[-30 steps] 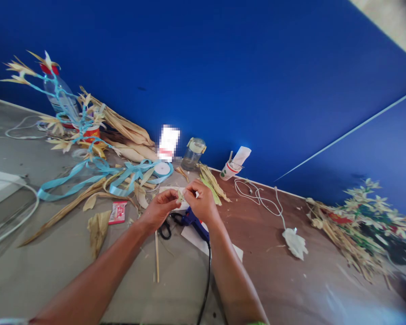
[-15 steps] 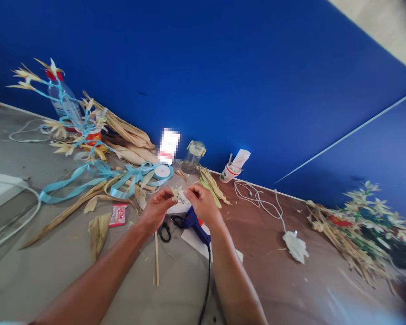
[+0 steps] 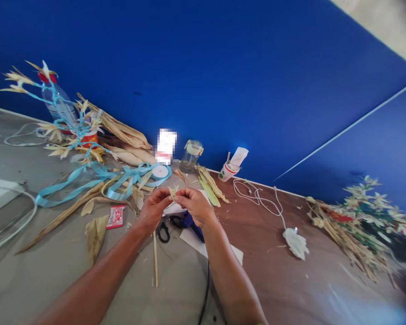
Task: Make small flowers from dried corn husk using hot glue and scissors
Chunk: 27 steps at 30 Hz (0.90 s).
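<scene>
My left hand [image 3: 154, 207] and my right hand [image 3: 193, 206] meet above the middle of the table, fingertips nearly touching. Between them both pinch a small pale corn husk flower [image 3: 173, 192] with pointed petals; its lower part is covered by my fingers. Under my right hand lies a blue glue gun [image 3: 192, 225], partly hidden by the wrist, its black cord [image 3: 205, 293] running toward me. Black-handled scissors [image 3: 163, 232] rest just below my left hand. A white sheet [image 3: 237, 254] is under the glue gun, and a thin wooden stick [image 3: 155, 262] lies nearer to me.
Light blue ribbon [image 3: 66, 192] and dried husks [image 3: 61, 219] spread over the left side, near a branch of husk flowers [image 3: 81, 131]. At the wall stand a glass jar [image 3: 190, 158] and a paper cup [image 3: 227, 171]. A white cable [image 3: 260, 198] and a flower bunch [image 3: 375, 207] lie right.
My right hand has moved left and closed in on my left hand, its fingers now at the flower. The view has shifted slightly, and more of the glue gun is covered.
</scene>
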Each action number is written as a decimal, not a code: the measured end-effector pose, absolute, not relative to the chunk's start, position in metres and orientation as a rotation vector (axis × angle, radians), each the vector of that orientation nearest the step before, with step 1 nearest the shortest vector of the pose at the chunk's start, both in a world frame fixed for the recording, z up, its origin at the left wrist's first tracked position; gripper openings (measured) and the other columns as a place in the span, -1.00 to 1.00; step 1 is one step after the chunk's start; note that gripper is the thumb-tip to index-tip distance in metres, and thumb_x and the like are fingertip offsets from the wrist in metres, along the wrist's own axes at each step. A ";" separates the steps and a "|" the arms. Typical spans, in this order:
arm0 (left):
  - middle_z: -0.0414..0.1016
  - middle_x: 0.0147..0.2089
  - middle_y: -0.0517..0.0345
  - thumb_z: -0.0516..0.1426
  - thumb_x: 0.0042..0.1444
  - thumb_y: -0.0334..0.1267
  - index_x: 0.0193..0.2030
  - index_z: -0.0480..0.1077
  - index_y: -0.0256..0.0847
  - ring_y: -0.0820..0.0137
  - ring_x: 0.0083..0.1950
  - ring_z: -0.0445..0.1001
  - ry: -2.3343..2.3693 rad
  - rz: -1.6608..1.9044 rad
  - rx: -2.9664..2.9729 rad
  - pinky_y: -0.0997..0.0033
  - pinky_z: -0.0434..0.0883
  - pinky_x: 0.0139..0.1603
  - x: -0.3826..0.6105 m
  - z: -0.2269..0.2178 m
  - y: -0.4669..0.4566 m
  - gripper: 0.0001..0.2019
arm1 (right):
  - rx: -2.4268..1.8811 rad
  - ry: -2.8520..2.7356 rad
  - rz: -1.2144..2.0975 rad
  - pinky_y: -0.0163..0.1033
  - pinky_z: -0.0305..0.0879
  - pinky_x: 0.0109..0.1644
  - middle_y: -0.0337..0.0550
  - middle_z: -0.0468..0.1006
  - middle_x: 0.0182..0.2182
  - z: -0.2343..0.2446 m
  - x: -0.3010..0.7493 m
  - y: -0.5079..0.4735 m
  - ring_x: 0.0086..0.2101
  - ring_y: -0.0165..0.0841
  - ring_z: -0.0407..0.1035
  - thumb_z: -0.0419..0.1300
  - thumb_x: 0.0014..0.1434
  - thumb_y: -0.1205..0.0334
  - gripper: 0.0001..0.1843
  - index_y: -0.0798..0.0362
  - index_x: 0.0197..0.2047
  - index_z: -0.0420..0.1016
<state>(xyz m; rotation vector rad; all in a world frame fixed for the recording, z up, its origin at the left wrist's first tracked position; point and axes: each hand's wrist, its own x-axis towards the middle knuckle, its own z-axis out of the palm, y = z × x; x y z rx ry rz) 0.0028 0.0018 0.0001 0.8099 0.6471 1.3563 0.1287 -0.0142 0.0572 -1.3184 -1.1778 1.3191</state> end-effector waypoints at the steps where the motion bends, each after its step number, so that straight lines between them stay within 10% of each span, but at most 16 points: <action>1: 0.49 -0.40 0.24 0.33 -0.20 -0.33 -0.39 0.48 -0.22 0.50 -0.34 0.41 0.645 1.354 0.807 0.49 0.31 -0.24 0.003 0.000 0.002 -0.82 | -1.313 -1.186 1.330 -0.37 0.07 -0.45 -0.37 0.32 -0.60 0.056 0.130 -0.013 -0.56 -0.53 0.13 0.30 -0.20 0.18 -0.78 0.09 -0.50 0.39; 11: 0.50 -0.44 0.27 0.36 -0.28 -0.33 -0.42 0.48 -0.20 0.52 -0.38 0.42 0.596 1.345 0.694 0.51 0.33 -0.28 0.004 0.013 -0.001 -0.78 | -1.240 -1.146 1.557 -0.38 0.07 -0.51 -0.39 0.34 -0.60 0.063 0.133 -0.014 -0.62 -0.55 0.16 0.30 -0.22 0.20 -0.73 0.07 -0.43 0.34; 27: 0.49 -0.43 0.29 0.37 -0.28 -0.32 -0.42 0.46 -0.19 0.53 -0.35 0.43 0.615 1.336 0.716 0.48 0.34 -0.21 0.005 0.013 -0.001 -0.77 | -1.430 -1.444 1.036 -0.34 0.20 -0.38 -0.32 0.40 -0.54 0.063 0.133 -0.014 -0.50 -0.46 0.24 0.17 -0.06 0.28 -0.96 0.06 -0.45 0.40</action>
